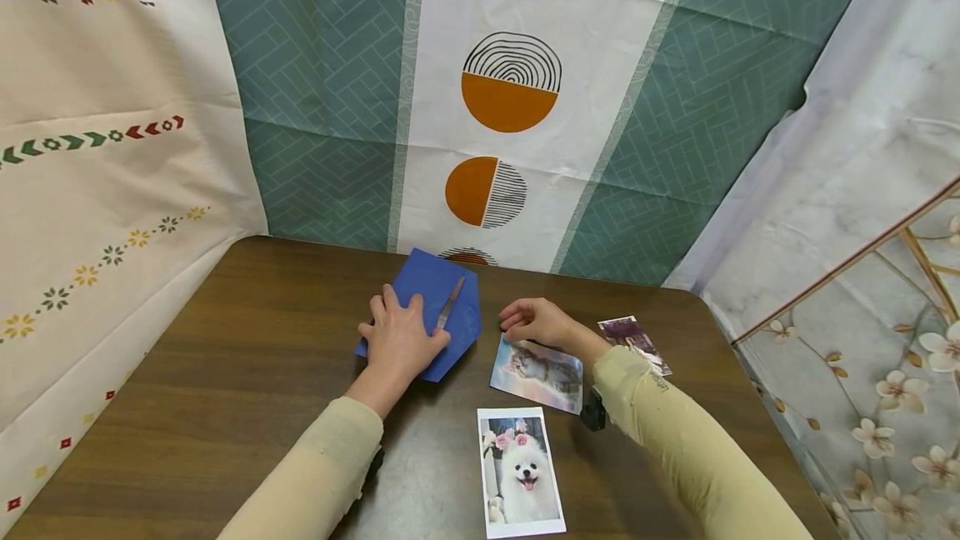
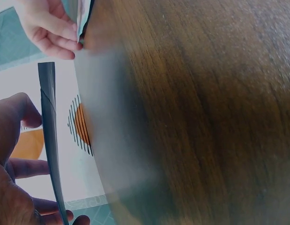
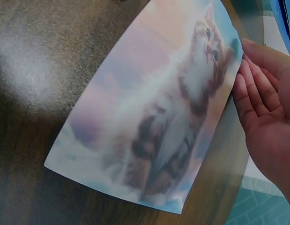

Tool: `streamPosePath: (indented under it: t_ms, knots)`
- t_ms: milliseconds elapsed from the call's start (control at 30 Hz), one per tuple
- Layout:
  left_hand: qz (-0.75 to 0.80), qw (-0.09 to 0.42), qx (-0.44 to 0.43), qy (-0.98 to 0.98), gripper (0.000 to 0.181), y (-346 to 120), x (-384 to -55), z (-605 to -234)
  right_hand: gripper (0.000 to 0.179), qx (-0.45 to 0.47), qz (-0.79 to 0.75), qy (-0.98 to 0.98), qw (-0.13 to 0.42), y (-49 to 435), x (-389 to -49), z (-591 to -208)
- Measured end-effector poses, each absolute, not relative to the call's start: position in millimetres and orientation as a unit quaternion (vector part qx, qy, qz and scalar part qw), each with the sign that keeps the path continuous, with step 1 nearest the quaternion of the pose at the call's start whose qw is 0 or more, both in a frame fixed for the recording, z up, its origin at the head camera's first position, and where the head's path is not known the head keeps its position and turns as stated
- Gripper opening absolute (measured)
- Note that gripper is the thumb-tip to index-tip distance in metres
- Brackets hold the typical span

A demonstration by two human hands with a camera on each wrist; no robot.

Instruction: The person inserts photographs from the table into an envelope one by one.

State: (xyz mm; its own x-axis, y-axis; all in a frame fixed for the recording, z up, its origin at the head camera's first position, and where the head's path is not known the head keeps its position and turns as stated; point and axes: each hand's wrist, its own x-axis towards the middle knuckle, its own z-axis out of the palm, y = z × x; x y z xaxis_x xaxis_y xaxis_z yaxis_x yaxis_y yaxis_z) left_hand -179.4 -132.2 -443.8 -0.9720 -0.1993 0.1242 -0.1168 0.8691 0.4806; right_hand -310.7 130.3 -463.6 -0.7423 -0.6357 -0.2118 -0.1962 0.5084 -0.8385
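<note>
In the head view my left hand (image 1: 401, 340) grips a blue envelope (image 1: 467, 315), fingers spread over its upper face. A narrow brown sliver shows on that face. The left wrist view catches the envelope (image 2: 48, 112) edge-on, apart from the table, with a fingertip past its lower edge. My right hand (image 1: 540, 322) pinches the top left of a cat photo (image 1: 540, 373). Seen from the right wrist, thumb and fingers meet at the edge of this photo (image 3: 149, 117), near the cat's head. A white-bordered dog photo (image 1: 521, 473) lies nearer to me.
A dark purplish photo (image 1: 636, 344) lies right of my right hand, partly behind the forearm. The brown wooden table (image 1: 247, 373) ends at a patterned cloth (image 1: 322, 107) at the back. Floral and embroidered cloths hang on either side.
</note>
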Motion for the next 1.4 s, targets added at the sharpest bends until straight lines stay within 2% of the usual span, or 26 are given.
streamPosePath:
  t_ms: [200, 500, 867, 1200, 1400]
  knots:
    - [-0.241, 0.089, 0.08, -0.963, 0.072, -132.7, -179.7, -443.2, 0.034, -0.273, -0.391, 0.846, 0.238, 127.0, -307.6, -464.4]
    - [-0.24, 0.09, 0.08, -0.963, 0.072, -132.7, -180.2, -442.6, 0.022, -0.287, -0.346, 0.868, 0.211, 124.3, -305.5, -465.2]
    - [-0.241, 0.086, 0.083, -0.963, 0.071, -132.7, -180.1, -443.5, 0.023, -0.284, -0.448, 0.82, 0.212, 137.4, -310.1, -463.3]
    - [-0.241, 0.089, 0.085, -0.963, 0.07, -132.1, -181.2, -444.9, 0.037, -0.195, -0.519, 0.81, 0.191, 156.0, -321.3, -445.6]
    - [-0.244, 0.089, 0.085, -0.962, 0.07, -131.8, -180.9, -444.8, 0.026, -0.144, -0.56, 0.796, 0.179, 163.7, -327.1, -436.3]
